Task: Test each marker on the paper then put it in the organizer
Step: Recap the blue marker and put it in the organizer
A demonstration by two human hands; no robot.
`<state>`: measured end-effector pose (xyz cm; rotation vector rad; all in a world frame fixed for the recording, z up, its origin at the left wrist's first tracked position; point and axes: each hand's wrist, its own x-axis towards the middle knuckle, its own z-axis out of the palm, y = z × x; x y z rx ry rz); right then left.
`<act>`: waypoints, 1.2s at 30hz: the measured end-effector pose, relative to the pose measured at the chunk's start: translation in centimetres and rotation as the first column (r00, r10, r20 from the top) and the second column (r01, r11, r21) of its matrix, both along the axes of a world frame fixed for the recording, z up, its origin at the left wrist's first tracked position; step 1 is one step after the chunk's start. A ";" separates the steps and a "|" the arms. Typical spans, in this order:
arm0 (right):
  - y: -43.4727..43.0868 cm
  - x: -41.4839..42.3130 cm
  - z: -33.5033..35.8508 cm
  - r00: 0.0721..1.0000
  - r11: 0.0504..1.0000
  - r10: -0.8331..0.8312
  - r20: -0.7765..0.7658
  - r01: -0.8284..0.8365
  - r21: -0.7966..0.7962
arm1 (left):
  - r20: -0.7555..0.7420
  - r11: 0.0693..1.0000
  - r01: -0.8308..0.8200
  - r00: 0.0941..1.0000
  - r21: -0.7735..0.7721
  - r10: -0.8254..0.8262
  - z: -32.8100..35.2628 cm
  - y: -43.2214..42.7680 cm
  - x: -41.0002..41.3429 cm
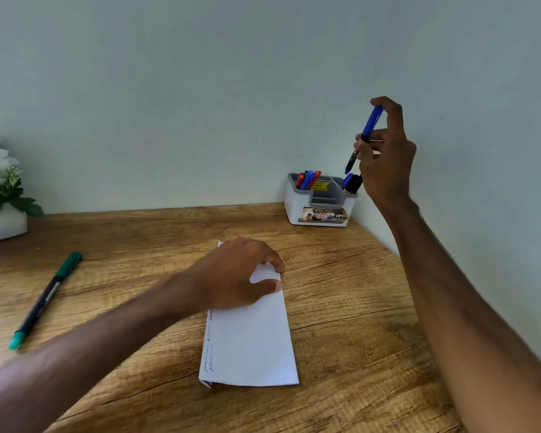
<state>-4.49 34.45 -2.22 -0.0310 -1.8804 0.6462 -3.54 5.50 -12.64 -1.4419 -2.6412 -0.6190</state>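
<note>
A folded white paper (252,342) with scribbled test lines along its left edge lies on the wooden desk (350,301). My left hand (235,276) rests on its far end, pressing it flat. My right hand (384,157) is raised above the white and grey organizer (320,203) in the back right corner, holding a blue marker (369,126) nearly upright, tip down over the organizer's right compartment. Several red, blue and green markers (308,179) stand in the organizer's left compartment. A green marker (46,300) lies on the desk at the left.
A white pot with white flowers and green leaves (0,195) stands at the far left against the wall. Pale walls close the desk off at the back and on the right.
</note>
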 end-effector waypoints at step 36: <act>-3.7 1.9 -2.9 0.996 0.959 -0.042 0.074 0.020 0.283 | -0.024 1.000 -0.019 1.000 -0.008 0.019 -0.2 0.1 0.0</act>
